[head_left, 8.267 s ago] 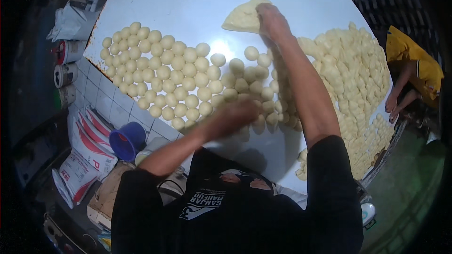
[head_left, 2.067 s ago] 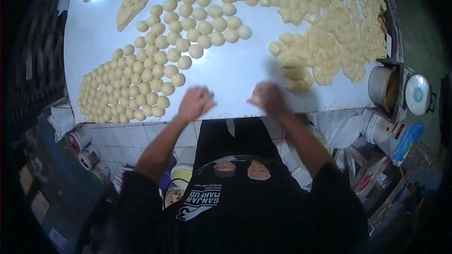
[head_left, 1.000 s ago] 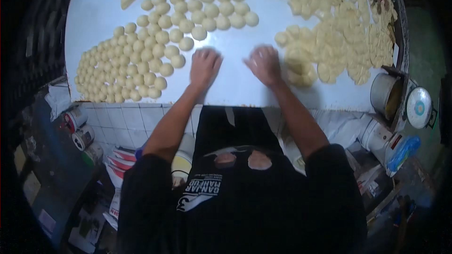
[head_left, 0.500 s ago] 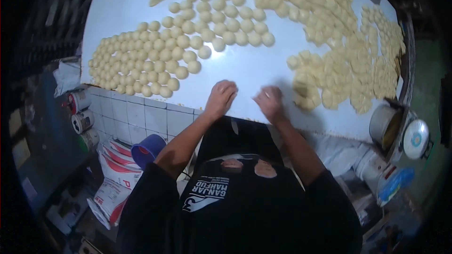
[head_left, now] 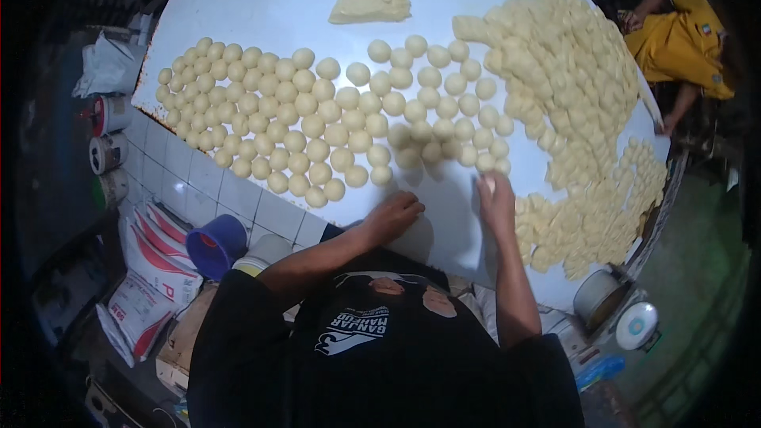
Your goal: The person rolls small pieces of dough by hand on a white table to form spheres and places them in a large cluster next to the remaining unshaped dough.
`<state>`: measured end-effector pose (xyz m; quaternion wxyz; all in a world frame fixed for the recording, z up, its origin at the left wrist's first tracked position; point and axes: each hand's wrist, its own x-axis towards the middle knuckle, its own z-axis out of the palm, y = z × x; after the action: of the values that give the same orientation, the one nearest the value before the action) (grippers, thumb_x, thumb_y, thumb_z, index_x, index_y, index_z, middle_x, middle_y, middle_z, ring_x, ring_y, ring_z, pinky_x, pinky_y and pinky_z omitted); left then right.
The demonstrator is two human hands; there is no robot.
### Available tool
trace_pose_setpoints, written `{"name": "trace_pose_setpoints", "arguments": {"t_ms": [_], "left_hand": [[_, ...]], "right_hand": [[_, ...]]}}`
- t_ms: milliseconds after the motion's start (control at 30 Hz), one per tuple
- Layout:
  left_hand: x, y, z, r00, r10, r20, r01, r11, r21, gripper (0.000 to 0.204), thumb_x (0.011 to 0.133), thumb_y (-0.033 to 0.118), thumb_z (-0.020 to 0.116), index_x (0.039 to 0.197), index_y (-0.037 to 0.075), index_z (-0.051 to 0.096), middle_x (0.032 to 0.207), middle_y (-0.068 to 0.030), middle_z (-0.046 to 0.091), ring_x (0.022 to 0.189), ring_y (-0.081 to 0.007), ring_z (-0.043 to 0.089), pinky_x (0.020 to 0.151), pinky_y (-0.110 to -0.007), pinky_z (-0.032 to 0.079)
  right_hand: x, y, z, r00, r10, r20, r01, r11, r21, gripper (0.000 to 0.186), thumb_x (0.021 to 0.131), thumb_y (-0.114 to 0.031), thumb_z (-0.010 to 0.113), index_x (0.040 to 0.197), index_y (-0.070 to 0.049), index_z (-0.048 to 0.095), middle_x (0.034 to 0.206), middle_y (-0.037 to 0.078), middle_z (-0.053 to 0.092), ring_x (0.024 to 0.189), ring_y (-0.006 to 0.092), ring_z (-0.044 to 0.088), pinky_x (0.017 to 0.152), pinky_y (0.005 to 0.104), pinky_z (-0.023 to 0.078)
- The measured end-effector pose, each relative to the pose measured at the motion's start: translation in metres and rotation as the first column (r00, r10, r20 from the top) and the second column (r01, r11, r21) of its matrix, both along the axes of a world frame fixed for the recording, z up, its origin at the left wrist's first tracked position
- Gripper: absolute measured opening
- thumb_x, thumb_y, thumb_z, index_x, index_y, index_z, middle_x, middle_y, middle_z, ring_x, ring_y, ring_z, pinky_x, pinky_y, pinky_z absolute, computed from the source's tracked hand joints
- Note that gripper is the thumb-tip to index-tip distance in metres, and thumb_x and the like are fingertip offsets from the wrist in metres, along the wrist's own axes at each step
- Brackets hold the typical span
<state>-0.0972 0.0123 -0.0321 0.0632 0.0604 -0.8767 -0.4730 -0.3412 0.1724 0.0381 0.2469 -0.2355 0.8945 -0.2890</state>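
Where shadow (head_left: 401,136) falls, dough balls (head_left: 432,151) blur.

One wide fisheye view looks down from the person's head, past the near torso (head_left: 444,372), onto the tabletop (head_left: 269,0) beyond.

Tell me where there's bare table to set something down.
Widest: the far stretch of table, left of the dough lump and beyond the dough balls. Smaller: the shadowed patch between left hand and right hand. Crowded: left and centre with balls, right with dough pieces.
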Motion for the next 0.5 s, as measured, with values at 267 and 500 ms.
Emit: {"name": "trace_pose_setpoints", "arguments": {"t_ms": [267, 500], "left_hand": [[-0.078, -0.197, 0.074, 0.960, 0.197, -0.200, -0.239, 0.946, -0.219, 0.035, 0.094, 0.008, 0.080, 0.127, 0.004, 0.069, 0.126, -0.0152, 0.069, 0.118, -0.0372, 0.069, 0.096, -0.044, 0.058], [-0.192, -0.372, 0.059, 0.785, 0.474, -0.399, -0.588, 0.773, -0.240, 0.024, 0.103, 0.018, 0.066, 0.120, 0.002, 0.070, 0.114, -0.0198, 0.071, 0.104, -0.0421, 0.071, 0.093, -0.050, 0.059]], "right_hand": [[-0.130, -0.392, 0.008, 0.860, 0.379, -0.341, -0.488, 0.804, -0.339, 0.030, 0.104, -0.020, 0.064, 0.125, 0.000, 0.068, 0.122, 0.023, 0.068, 0.118, 0.0459, 0.063, 0.101, 0.0504, 0.051], [-0.061, -0.314, 0.053, 0.884, 0.245, -0.399, -0.358, 0.902, -0.240, 0.018, 0.105, -0.015, 0.068, 0.112, 0.001, 0.065, 0.112, 0.024, 0.066, 0.102, 0.0453, 0.062, 0.088, 0.0539, 0.051]]}}
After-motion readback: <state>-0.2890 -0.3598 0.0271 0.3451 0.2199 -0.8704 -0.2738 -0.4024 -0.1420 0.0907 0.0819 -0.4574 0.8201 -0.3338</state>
